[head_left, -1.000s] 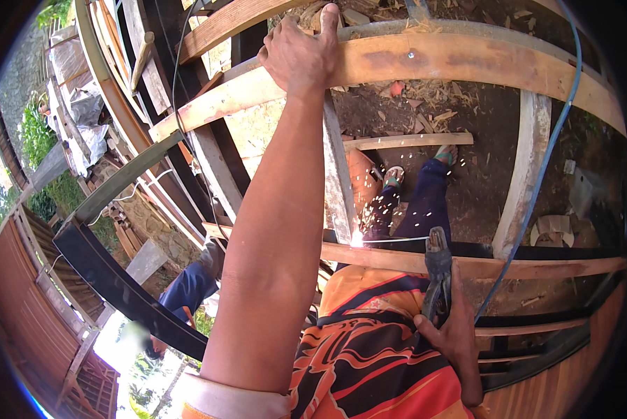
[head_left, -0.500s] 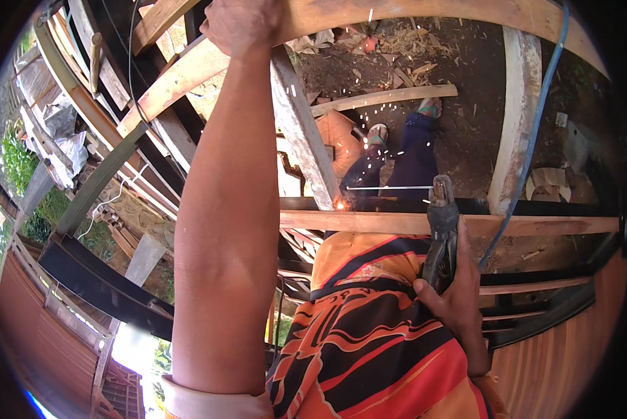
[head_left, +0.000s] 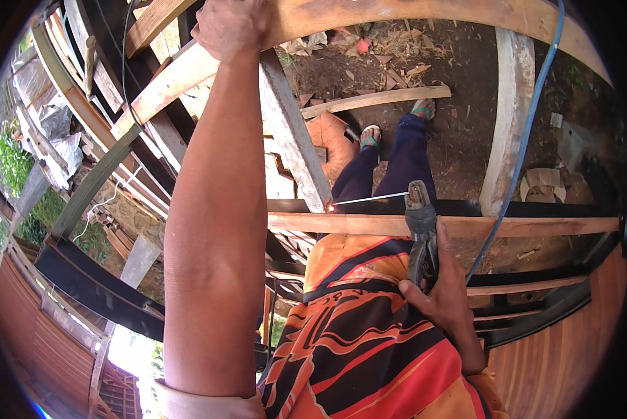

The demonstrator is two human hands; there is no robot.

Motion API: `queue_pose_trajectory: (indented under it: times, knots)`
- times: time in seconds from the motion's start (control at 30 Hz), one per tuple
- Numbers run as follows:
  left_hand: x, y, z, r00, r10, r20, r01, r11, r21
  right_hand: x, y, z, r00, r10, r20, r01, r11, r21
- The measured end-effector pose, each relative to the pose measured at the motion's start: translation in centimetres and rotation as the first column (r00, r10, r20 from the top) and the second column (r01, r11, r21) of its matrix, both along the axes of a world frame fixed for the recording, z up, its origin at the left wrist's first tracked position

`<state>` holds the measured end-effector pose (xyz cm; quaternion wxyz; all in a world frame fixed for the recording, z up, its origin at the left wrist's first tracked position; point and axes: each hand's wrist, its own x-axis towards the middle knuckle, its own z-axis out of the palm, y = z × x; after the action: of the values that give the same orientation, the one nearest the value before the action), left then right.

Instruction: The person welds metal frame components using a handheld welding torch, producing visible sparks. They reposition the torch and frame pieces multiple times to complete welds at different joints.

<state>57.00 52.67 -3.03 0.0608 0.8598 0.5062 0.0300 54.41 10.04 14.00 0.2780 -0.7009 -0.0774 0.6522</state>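
In my right hand (head_left: 439,300) is a black welding electrode holder (head_left: 421,223), its jaws clamping a thin pale welding rod (head_left: 373,198). The rod points left and slants slightly down. Its tip glows faintly red at the foot of a whitish post (head_left: 292,126), where that meets a dark horizontal bar (head_left: 509,207). At the top, my left hand (head_left: 229,28) is closed on a curved wooden rail (head_left: 390,15); the undersides of its fingers are hidden. My left forearm covers much of the middle left.
A wooden strip (head_left: 369,224) runs alongside the dark bar. Another whitish post (head_left: 509,119) stands to the right, with a blue cable (head_left: 530,133) crossing in front. Beyond the bar are sandalled feet (head_left: 371,136), brown ground and a loose curved plank (head_left: 383,100). Slatted wood (head_left: 551,349) lies lower right.
The bright arc and flying sparks are gone, leaving a small red glow at the rod's tip. My right hand and the holder have shifted left, and the rod now slants. My left hand keeps its hold.
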Motion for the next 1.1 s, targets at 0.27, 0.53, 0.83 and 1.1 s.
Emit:
queue_pose_trajectory:
  times: [0.27, 0.53, 0.83, 1.1]
  knots:
    - [0.4, -0.6, 0.7, 0.999, 0.022, 0.024, -0.021, 0.999, -0.045, -0.1, 0.3, -0.4, 1.0, 0.007, 0.001, -0.007, 1.0, 0.017]
    - [0.2, 0.0, -0.1, 0.999, 0.036, 0.027, -0.036, 0.999, -0.017, -0.2, 0.5, -0.3, 1.0, 0.011, -0.011, -0.011, 1.0, 0.006]
    - [0.5, -0.4, 0.3, 0.998, 0.042, 0.043, -0.041, 0.999, -0.028, -0.2, 0.4, 0.0, 0.999, 0.045, -0.01, -0.045, 0.999, -0.022]
    - [0.0, 0.0, -0.8, 0.996, 0.027, 0.082, -0.03, 0.999, 0.039, -0.1, 0.4, -0.1, 0.999, 0.047, -0.01, -0.047, 0.999, -0.011]
